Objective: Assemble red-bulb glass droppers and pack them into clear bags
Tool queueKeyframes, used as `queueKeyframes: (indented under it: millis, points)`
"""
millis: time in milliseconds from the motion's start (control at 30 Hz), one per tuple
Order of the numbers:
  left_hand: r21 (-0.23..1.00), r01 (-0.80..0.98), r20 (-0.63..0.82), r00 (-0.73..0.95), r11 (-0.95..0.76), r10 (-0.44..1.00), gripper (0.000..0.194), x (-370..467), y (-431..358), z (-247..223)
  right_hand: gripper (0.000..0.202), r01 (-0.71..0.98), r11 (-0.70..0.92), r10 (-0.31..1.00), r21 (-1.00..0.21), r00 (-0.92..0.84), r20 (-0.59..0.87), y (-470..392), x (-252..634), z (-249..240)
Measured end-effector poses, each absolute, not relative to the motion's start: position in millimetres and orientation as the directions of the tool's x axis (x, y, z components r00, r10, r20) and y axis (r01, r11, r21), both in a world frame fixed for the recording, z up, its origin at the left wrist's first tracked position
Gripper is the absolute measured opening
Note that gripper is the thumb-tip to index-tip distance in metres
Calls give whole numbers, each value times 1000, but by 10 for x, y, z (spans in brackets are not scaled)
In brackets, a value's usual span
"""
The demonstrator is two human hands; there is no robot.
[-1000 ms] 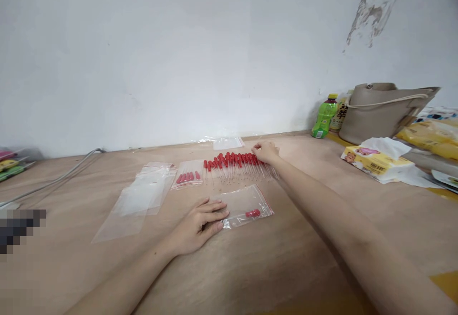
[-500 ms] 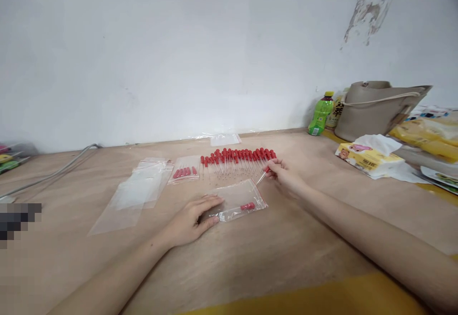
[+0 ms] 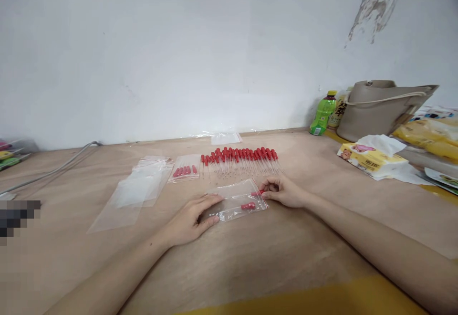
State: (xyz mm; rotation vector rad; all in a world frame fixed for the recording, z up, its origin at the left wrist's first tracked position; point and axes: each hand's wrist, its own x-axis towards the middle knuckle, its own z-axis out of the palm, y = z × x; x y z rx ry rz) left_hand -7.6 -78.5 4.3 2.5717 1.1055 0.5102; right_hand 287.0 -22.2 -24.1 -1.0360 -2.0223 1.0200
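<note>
A clear zip bag (image 3: 232, 192) lies on the brown table with one red-handled screwdriver (image 3: 248, 206) inside. Resting on the bag's left end, my left hand (image 3: 195, 217) has its fingers spread and grips nothing. My right hand (image 3: 281, 191) pinches a second red-handled screwdriver (image 3: 257, 193) at the bag's right opening, its shaft inside the bag. Behind the bag, a row of several red-handled screwdrivers (image 3: 238, 154) points its shafts toward me. To their left is a bag holding several red screwdrivers (image 3: 185, 170).
Flat clear bags (image 3: 134, 191) lie at the left, near a grey cable (image 3: 67, 167). Another bag (image 3: 226, 138) is by the wall. At the right are a green bottle (image 3: 323, 113), a grey-brown bag (image 3: 379, 107) and a yellow tissue pack (image 3: 372, 157).
My right hand has moved down toward me and brought the pinched screwdriver into the bag's opening. My left hand has stayed in place on the bag.
</note>
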Motion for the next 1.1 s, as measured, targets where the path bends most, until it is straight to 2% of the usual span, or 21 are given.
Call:
queueKeyframes:
  millis: [233, 367, 433, 500, 600, 667, 733, 867, 1100]
  points:
    - [401, 614, 221, 655, -680, 722, 44, -73, -768, 24, 27, 271, 351, 858, -896, -477, 192, -318, 2678, -206]
    - [382, 618, 223, 660, -687, 718, 42, -74, -763, 7, 31, 262, 329, 831, -907, -536, 147, -352, 2643, -201]
    - [376, 612, 218, 672, -696, 708, 41, -77, -760, 0, 31, 290, 318, 854, -902, -502, 140, -283, 2700, -191]
    - [376, 604, 211, 683, -703, 699, 39, -83, -754, -6, 27, 415, 358, 905, -836, -374, 202, -142, 2781, -160]
    - [378, 593, 208, 694, -711, 690, 37, -90, -744, -4, 18, 693, 395, 900, -602, -162, 404, 167, 2885, -69]
    - [379, 584, 200, 706, -718, 679, 37, -94, -739, 2, 19, 818, 345, 872, -460, -97, 480, 390, 2908, -4]
    - [381, 579, 188, 715, -721, 674, 36, -96, -738, 8, 22, 890, 258, 872, -377, -48, 486, 586, 2890, 38]
    - [392, 580, 184, 711, -714, 678, 36, -99, -741, 9, 21, 891, 158, 908, -425, 38, 418, 837, 2794, 27]
    - [415, 576, 187, 703, -704, 686, 37, -95, -753, 5, 12, 795, 126, 916, -594, 136, 376, 958, 2711, 65]
